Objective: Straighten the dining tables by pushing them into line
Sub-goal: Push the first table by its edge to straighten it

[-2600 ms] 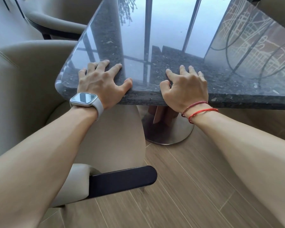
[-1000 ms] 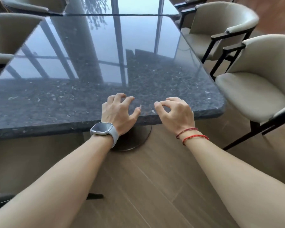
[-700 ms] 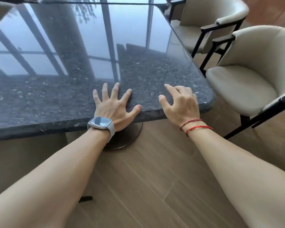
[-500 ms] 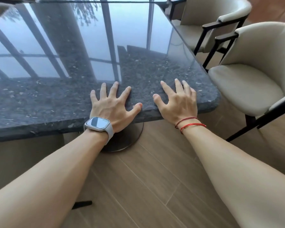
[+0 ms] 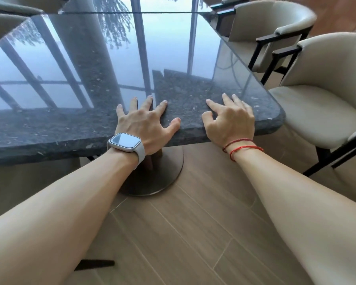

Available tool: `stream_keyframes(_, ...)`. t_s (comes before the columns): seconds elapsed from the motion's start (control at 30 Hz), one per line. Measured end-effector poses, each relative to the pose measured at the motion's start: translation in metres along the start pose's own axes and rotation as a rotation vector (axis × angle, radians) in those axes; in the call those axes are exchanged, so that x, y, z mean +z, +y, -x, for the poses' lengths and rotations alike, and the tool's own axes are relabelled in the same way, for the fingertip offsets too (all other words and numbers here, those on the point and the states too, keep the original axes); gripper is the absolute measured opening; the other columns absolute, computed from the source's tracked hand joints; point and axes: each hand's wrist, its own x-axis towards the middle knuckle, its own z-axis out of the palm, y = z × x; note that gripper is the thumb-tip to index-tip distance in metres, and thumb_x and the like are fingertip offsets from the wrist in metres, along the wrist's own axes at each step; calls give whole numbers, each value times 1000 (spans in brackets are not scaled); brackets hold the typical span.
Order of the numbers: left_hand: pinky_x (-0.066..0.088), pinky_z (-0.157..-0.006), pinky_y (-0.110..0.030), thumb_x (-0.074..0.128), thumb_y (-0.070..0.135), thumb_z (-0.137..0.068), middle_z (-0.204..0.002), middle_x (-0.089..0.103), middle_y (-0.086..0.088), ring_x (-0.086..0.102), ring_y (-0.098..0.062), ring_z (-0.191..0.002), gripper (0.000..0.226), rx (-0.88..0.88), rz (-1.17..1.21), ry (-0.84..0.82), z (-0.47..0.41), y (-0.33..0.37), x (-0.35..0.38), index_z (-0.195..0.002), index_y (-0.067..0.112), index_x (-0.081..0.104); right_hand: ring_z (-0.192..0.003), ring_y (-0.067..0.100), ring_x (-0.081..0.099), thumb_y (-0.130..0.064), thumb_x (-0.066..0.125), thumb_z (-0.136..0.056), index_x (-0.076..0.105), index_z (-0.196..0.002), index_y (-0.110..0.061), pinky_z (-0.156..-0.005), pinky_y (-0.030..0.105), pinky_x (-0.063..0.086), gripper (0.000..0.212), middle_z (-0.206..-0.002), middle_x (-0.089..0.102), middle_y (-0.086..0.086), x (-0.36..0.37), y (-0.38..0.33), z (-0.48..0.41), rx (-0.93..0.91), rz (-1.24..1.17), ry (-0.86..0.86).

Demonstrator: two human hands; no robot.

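Since half a second ago the right hand (image 5: 231, 122) has curled its fingers slightly; the left hand (image 5: 146, 124) stays spread flat on the granite tabletop (image 5: 70, 124) (near edge), beige armchairs (image 5: 325, 103) just beside its right corner.

Table (image 5: 70, 120) is the landmark. Left hand (image 5: 146, 125) lies flat on the table's near edge, fingers spread, thumb at the rim. Right hand (image 5: 230, 122) rests on the same edge, to the right of the left hand, close to the table's near right corner. Watch (image 5: 124, 141) sits on the left wrist just off the table edge; strings (image 5: 240, 147) circle the right wrist. Round base (image 5: 158, 177) stands on the floor (image 5: 193, 233) under the table, below the left hand. Two chairs right of the table: one (image 5: 327, 99) beside the near corner, another (image 5: 275, 23) behind it (further along that side). A second table (image 5: 132, 6) butts against the far edge.
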Motion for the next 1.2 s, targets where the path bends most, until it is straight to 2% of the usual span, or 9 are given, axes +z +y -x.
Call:
stream_keyframes(0.83,14,-119,-65,24,79,-88,-165,31,-3,21,-36,-153,76,1,-7,-2,-4,2,4,-153,40,35,-137,37,47,-41,44,-85,71,-124,-32,-114,52,31,48,-140,60,17,4,7,-4,-28,-17,25)
stream_keyframes(1.07,3,-122,-62,27,82,-86,-169,20,-3,9,-35,-156,78,17,47,-94,-5,-1,-1,-155,44,28,-135,32,46,-43,41,-85,66,-125,-29,-112,49,31,49,-138,59,11,2,7,-6,-28,3,6)
stream_keyframes(1.2,-7,-123,-58,31,79,-79,-170,16,1,2,-30,-157,81,19,240,-202,-5,-7,-13,-152,45,34,-130,34,49,-40,37,-88,64,-125,-25,-107,50,34,48,-135,60,14,-3,1,-5,-41,73,-30)
